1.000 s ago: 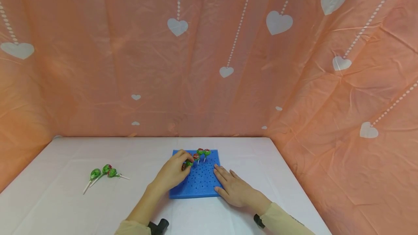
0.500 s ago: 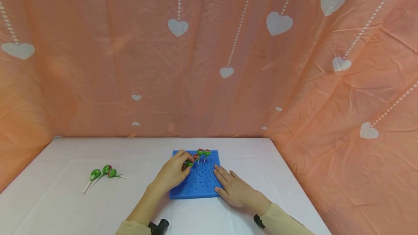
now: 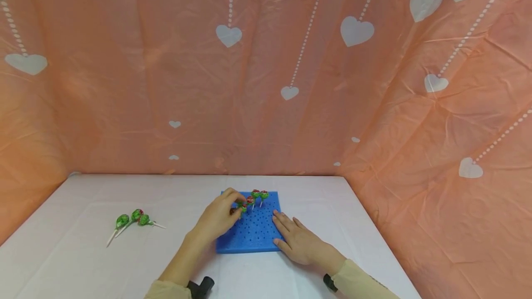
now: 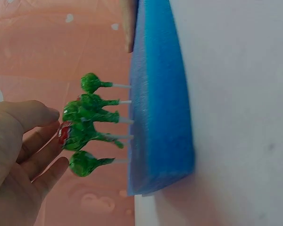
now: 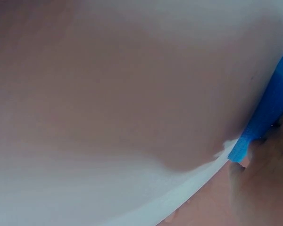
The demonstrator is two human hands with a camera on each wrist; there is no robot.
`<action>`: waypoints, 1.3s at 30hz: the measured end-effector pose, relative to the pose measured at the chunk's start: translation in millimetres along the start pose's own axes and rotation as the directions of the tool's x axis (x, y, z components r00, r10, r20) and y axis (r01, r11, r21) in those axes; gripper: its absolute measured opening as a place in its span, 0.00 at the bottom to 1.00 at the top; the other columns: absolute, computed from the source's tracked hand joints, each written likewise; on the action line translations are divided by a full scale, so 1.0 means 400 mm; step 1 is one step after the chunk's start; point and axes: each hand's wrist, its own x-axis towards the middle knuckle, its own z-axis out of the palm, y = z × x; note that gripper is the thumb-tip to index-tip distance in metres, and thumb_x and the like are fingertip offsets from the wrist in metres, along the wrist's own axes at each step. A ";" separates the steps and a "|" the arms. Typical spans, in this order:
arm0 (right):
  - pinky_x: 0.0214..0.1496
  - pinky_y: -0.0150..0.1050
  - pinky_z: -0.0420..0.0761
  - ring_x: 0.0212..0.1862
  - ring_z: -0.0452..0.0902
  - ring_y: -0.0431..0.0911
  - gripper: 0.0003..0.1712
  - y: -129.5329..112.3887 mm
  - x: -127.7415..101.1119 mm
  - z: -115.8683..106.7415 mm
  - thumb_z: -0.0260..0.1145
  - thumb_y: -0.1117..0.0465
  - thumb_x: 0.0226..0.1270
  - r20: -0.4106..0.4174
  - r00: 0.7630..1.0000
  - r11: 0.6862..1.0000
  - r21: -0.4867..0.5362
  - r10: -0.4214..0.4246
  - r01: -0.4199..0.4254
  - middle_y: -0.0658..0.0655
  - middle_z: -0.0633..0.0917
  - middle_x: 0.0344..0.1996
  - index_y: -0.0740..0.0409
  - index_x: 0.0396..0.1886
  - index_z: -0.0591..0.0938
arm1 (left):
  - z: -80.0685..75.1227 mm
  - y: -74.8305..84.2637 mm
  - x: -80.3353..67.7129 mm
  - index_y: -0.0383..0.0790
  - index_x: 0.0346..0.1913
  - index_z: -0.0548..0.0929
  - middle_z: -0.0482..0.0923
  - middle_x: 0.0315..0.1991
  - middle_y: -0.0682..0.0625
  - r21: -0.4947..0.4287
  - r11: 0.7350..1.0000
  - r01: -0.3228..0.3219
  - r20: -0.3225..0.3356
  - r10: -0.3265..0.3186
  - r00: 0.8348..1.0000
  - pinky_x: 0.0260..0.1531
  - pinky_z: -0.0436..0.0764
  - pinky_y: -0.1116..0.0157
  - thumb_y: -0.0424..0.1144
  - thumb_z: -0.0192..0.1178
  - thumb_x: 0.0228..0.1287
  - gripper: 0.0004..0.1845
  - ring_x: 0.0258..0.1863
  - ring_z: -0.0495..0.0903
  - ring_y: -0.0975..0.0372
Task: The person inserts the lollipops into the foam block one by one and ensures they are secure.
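Several green-wrapped lollipops (image 4: 82, 165) stand with their white sticks in a blue foam block (image 3: 255, 236) pierced with small holes. In the head view they gather at its far left part, some behind my fingers. My left hand (image 3: 218, 216) is just left of the nearest ones, its thumb and fingers spread apart around the wrapped heads. The left wrist view shows this hand (image 4: 19, 146) with fingertips close to the heads and no stick pinched. My right hand (image 3: 301, 241) lies with straight fingers on the block's right edge; the right wrist view catches only part of it.
Three loose lollipops (image 3: 137, 216) lie together on the white tabletop (image 3: 83, 262) to the left. Behind the table hangs an orange sheet (image 3: 187, 82) printed with pale hearts. Black straps or mounts (image 3: 202, 287) sit at the wrists.
My left hand has loosened and drawn slightly left from the lollipops, so more of them shows. The right hand stays in place on the foam block.
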 end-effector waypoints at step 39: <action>0.82 0.58 0.54 0.83 0.47 0.53 0.41 0.000 -0.001 0.003 0.40 0.40 0.86 0.005 1.000 1.000 -0.002 0.009 -0.009 0.58 0.49 0.84 0.61 0.84 0.53 | -0.246 -0.177 -0.060 0.35 0.54 0.83 0.75 0.66 0.36 0.088 0.989 0.119 -0.237 -0.095 0.967 0.42 0.81 0.42 0.27 0.64 0.65 0.14 0.50 0.82 0.44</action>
